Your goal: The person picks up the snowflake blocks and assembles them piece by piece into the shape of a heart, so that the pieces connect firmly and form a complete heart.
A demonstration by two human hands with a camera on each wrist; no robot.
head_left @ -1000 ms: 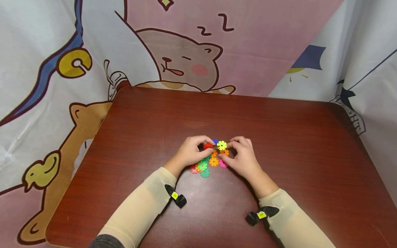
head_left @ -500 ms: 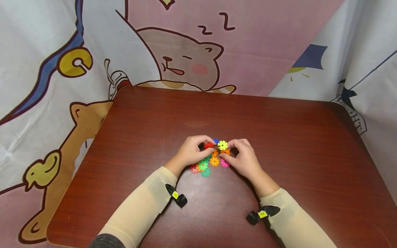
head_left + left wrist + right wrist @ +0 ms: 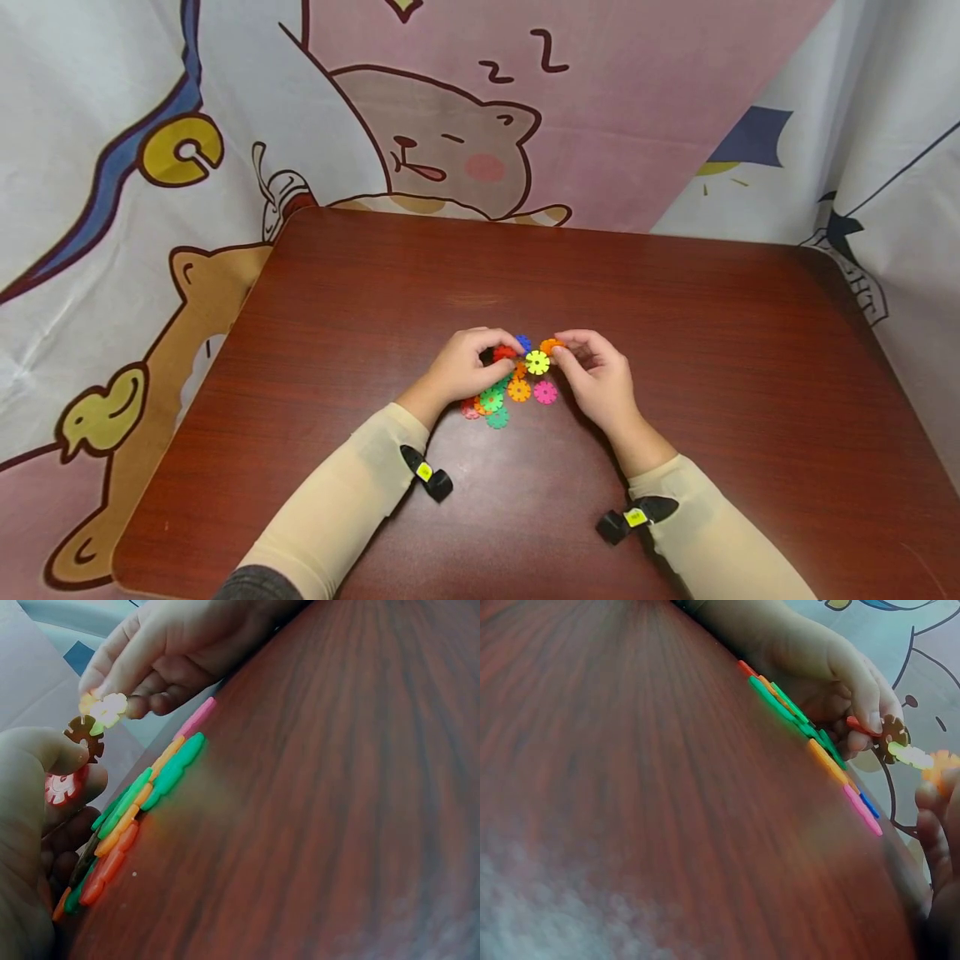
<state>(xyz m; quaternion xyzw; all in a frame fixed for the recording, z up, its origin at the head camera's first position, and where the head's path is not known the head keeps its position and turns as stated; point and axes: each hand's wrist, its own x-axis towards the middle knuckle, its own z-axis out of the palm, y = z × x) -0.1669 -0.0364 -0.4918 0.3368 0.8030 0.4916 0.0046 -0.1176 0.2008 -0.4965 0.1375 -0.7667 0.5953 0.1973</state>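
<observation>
Beside yellow notched plastic disc (image 3: 537, 362), orange disc (image 3: 550, 345) is pinched by right hand (image 3: 600, 375), red disc (image 3: 503, 353) by left (image 3: 459, 364); joining seemingly needs pressing.

The right hand (image 3: 602, 382) has brought an orange disc (image 3: 549, 345) up beside the yellow disc (image 3: 537, 362).

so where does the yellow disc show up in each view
Head: the yellow disc is right of and below centre, between the left hand and right hand.
Left wrist: upper left, washed out pale, by the right hand's fingers.
Right wrist: near the right edge, seen nearly edge-on.
Shared landmark: the pink disc on the table.
</observation>
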